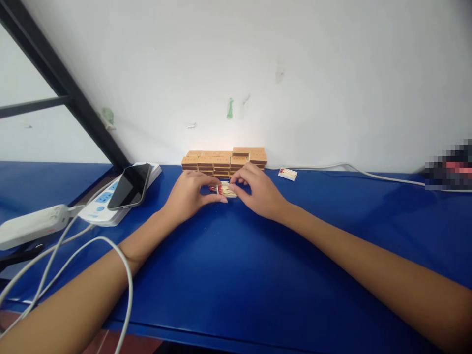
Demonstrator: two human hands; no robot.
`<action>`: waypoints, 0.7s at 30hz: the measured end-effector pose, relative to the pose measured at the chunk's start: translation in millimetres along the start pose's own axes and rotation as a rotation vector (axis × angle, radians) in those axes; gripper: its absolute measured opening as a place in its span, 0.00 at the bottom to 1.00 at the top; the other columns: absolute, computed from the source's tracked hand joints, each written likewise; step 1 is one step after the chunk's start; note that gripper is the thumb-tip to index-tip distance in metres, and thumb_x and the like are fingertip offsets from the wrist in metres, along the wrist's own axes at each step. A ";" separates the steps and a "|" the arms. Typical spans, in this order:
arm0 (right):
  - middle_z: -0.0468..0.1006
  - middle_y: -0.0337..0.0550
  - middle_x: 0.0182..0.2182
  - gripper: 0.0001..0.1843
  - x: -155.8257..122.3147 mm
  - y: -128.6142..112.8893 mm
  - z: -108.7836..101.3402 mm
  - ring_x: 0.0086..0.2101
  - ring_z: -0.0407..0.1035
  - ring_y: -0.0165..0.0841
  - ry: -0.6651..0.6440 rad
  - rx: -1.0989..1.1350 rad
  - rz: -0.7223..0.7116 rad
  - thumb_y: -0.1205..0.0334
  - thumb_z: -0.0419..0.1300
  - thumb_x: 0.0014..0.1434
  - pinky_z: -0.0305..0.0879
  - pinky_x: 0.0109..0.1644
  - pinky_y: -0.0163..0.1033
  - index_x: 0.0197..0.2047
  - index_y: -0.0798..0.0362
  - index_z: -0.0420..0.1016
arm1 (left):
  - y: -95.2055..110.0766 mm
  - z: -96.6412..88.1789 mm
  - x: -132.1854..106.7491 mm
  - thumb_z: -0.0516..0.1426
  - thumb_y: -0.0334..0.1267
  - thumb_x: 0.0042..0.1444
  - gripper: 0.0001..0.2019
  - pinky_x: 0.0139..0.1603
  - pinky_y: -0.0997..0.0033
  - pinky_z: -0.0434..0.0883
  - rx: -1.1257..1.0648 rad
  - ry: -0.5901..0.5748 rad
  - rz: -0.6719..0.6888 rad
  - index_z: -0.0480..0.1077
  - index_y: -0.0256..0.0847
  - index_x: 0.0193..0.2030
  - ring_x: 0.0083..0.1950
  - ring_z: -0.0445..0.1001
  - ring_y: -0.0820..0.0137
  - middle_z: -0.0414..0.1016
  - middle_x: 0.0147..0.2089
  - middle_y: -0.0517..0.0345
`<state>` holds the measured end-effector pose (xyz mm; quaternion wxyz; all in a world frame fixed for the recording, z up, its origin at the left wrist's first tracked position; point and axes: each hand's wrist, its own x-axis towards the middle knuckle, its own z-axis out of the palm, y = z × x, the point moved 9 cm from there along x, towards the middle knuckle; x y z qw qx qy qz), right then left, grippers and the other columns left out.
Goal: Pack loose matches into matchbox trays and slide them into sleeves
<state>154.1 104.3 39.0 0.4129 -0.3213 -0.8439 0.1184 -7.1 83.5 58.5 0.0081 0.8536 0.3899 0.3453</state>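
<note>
A small white matchbox tray (232, 195) lies on the blue table between my hands, full of matches (226, 189) with red heads toward the left. My left hand (187, 193) holds the tray, thumb at its near side and fingers at its far side. A few red match heads stick out past the tray's left end. Thumb and fingertips of my right hand (260, 191) pinch at the plain ends of the matches. Just behind stand stacked brown matchboxes (214, 161), partly hidden by my hands. A second white tray with a few matches (288, 174) lies to the right.
To the left, a black phone (131, 186) rests on a white power strip (110, 216). A white adapter (33, 226) and looping cables (125, 265) lie near my left forearm. Another cable (387, 177) runs along the white wall (332, 88). A dark frame (84, 118) stands at left.
</note>
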 end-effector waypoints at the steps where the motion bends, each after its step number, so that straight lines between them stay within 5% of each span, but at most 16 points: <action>1: 0.74 0.45 0.41 0.02 0.2 -0.4 -1.7 0.42 0.71 0.39 0.022 0.005 0.001 0.62 0.61 0.71 0.71 0.49 0.47 0.42 0.48 0.74 | -1.3 -2.6 0.5 0.73 0.57 0.58 0.19 0.47 0.62 0.77 0.008 0.008 -0.010 0.84 0.45 0.44 0.44 0.87 0.57 0.89 0.43 0.54; 4: 0.74 0.44 0.39 0.04 -0.5 0.5 -2.2 0.40 0.71 0.38 0.054 0.001 0.014 0.63 0.60 0.71 0.70 0.47 0.46 0.41 0.49 0.74 | -9.9 -14.1 1.3 0.73 0.55 0.59 0.17 0.48 0.61 0.78 0.048 0.064 -0.080 0.84 0.45 0.42 0.45 0.88 0.56 0.90 0.44 0.54; 12: 0.76 0.48 0.44 0.04 -11.7 4.8 35.1 0.49 0.70 0.44 -0.202 -0.070 0.011 0.62 0.63 0.71 0.69 0.56 0.52 0.46 0.49 0.80 | -25.2 -23.3 -1.0 0.75 0.50 0.58 0.12 0.42 0.60 0.78 0.129 0.129 -0.195 0.85 0.46 0.40 0.40 0.87 0.55 0.90 0.41 0.54; 17: 0.75 0.49 0.44 0.11 -10.9 5.2 38.1 0.49 0.69 0.45 -0.216 -0.112 0.013 0.61 0.61 0.73 0.70 0.56 0.53 0.55 0.50 0.82 | -25.2 -24.4 -1.4 0.73 0.50 0.60 0.11 0.43 0.60 0.79 0.094 0.152 -0.193 0.84 0.46 0.40 0.42 0.88 0.56 0.89 0.40 0.55; 21: 0.75 0.52 0.44 0.12 -11.3 3.6 38.4 0.49 0.69 0.45 -0.208 -0.135 0.007 0.61 0.60 0.74 0.70 0.56 0.53 0.52 0.54 0.85 | -24.5 -24.5 -0.1 0.76 0.50 0.56 0.14 0.43 0.59 0.79 0.131 0.123 -0.216 0.84 0.44 0.40 0.42 0.88 0.54 0.90 0.42 0.54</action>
